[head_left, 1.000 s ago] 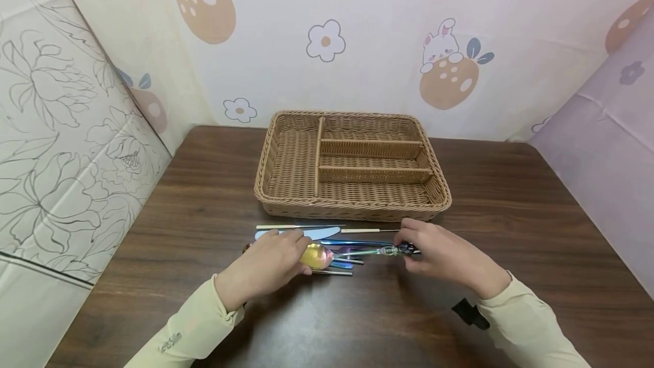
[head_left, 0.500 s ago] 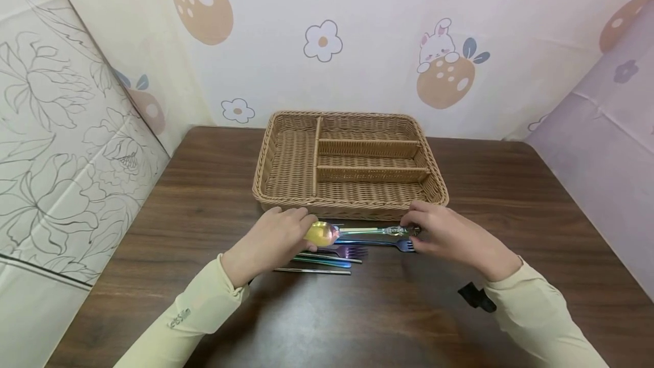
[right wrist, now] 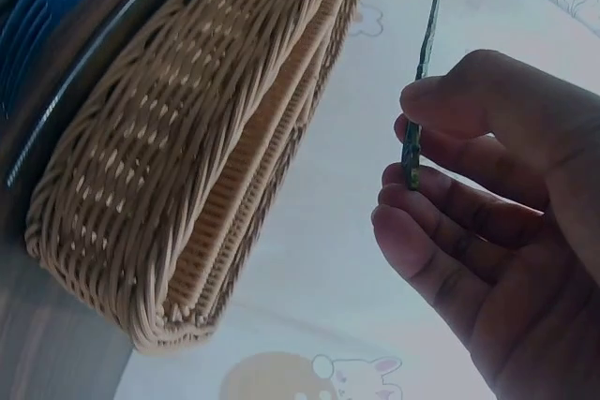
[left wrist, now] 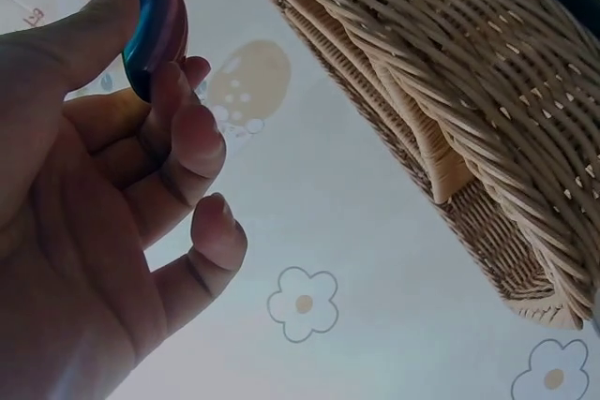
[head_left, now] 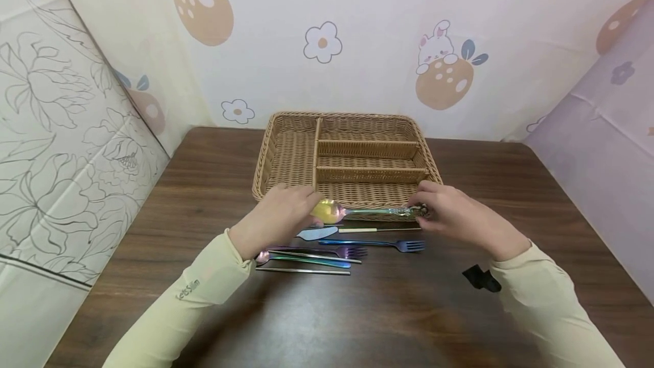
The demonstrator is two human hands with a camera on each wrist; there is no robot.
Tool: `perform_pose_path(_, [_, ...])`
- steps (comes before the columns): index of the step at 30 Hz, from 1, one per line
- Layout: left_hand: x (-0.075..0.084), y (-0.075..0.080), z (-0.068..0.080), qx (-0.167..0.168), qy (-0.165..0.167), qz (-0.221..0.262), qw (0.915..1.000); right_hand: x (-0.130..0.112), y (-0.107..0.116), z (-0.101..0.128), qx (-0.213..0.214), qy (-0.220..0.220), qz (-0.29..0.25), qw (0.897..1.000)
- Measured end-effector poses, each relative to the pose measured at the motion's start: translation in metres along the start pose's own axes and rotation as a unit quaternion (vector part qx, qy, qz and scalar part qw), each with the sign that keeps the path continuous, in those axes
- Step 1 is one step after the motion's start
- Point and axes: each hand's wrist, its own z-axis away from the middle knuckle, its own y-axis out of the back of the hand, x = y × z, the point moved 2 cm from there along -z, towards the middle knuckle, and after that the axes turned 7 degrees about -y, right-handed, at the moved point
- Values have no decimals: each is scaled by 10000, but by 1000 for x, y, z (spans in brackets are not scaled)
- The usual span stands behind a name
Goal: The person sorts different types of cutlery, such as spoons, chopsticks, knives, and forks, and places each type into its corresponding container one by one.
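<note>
A shiny gold and rainbow-tinted spoon (head_left: 329,210) is held level between both hands, close over the front rim of the wicker basket (head_left: 259,158). My left hand (head_left: 281,214) pinches its bowl end; in the left wrist view the thumb and index finger close on the bowl (left wrist: 157,25), the other fingers loosely bent. At the other end my right hand (head_left: 455,217) pinches the ornate handle. The right wrist view shows that handle (right wrist: 422,72) edge-on between thumb and fingers.
Below the basket lie a blue fork (head_left: 409,246), a purple fork (head_left: 352,252), a knife (head_left: 318,234), a cream-handled utensil (head_left: 357,230), another spoon (head_left: 263,257) and a chopstick (head_left: 306,271). Dividers split the basket into several compartments. A patterned wall covering (head_left: 368,61) stands behind.
Both hands have lifted the spoon off the cutlery and carried it away from me, up to the basket's front rim. The forks and knife beneath are now uncovered.
</note>
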Motion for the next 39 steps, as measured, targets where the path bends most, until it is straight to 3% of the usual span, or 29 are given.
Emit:
perform_pose_path(6, [-9,-1,-12,-116,88,12,9999,10,7,-7,-39,-7,8,10000])
perform_pose_path(16, [-22,-1,-30,-92,-24,-203,9997,24,16,-15,-155,-440,75,9989])
perform_pose_path(23, [-27,-2,-42,-609,154,-63,9980,34,15,-18,63,-334,116,9994])
perform_pose_path(30, [-33,-4,-53,-694,262,-6,9972,45,14,-23,-271,-651,48,9975])
perform_pose_path(39, [-38,-17,-65,-1077,315,-162,9936,63,9,-28,-823,-1030,-183,9911])
